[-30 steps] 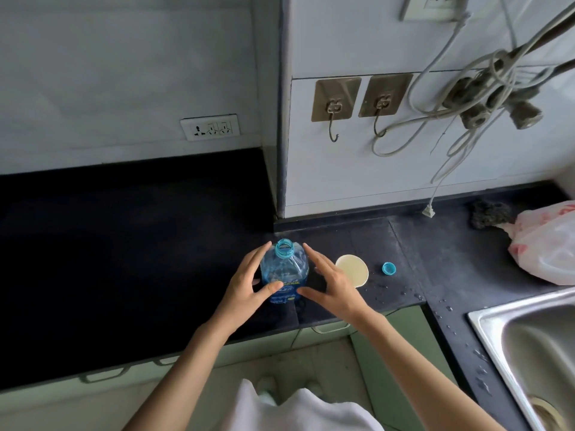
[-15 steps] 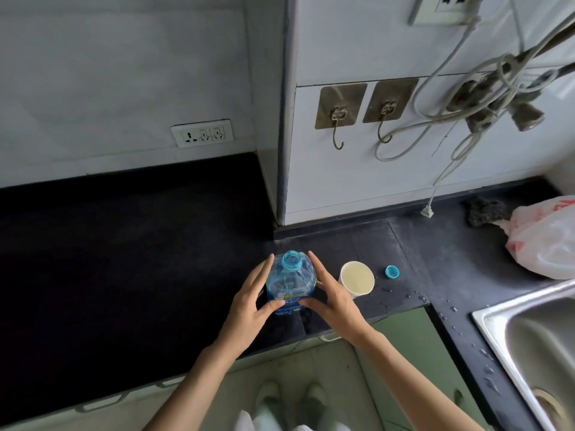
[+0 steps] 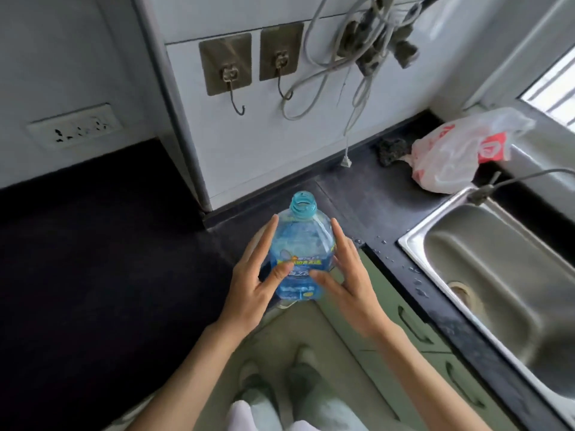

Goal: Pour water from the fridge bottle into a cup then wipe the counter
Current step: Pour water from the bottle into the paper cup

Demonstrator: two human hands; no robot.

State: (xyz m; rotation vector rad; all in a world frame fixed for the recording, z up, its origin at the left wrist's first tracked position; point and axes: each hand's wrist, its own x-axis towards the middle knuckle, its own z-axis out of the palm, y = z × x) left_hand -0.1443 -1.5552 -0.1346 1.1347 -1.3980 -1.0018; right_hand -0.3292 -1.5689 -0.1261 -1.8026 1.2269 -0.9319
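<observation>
An uncapped blue water bottle (image 3: 298, 241) with a blue and yellow label is up off the black counter (image 3: 357, 194), near its front edge. My left hand (image 3: 252, 284) presses its left side and my right hand (image 3: 351, 284) its right side, fingers straight and thumbs lying across the label. The bottle stands roughly upright with its mouth pointing away from me. The cup and the blue cap are out of sight behind the bottle and my right hand.
A steel sink (image 3: 497, 259) lies to the right, with water drops (image 3: 413, 272) on the counter strip beside it. A plastic bag (image 3: 451, 157) and a dark scrubber (image 3: 390, 147) sit at the back right. Cables (image 3: 357, 42) and hooks hang on the wall.
The bottle has risen off the counter between both hands and come closer to me. The view has swung right, and the cup and cap have gone out of sight.
</observation>
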